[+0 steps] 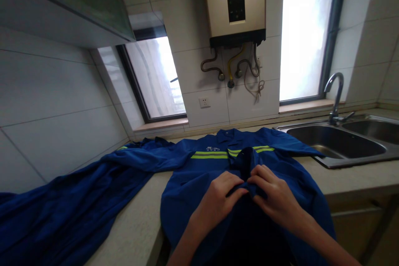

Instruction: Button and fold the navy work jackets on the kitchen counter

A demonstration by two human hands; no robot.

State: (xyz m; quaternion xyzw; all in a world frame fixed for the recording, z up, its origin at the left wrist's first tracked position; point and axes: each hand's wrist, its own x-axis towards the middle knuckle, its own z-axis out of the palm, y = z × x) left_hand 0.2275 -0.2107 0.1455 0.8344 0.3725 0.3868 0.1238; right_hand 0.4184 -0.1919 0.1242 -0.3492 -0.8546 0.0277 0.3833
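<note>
A blue work jacket (205, 170) with yellow-green reflective stripes lies spread on the counter, its collar toward the wall and its lower part hanging over the front edge. My left hand (226, 191) pinches the front opening edge of the jacket from the left. Close beside it, my right hand (268, 187) grips the other front edge, the fingertips of both hands nearly meeting. Cloth is bunched up between and just beyond the fingers. Whether a button or zip sits under the fingertips is hidden.
More blue clothing (71, 199) is heaped along the left counter. At the right is a double sink (339, 141) with a tap (335, 95); one jacket sleeve reaches its rim. A water heater (237, 4) with pipes hangs on the wall. The counter's front edge (152, 241) runs nearby.
</note>
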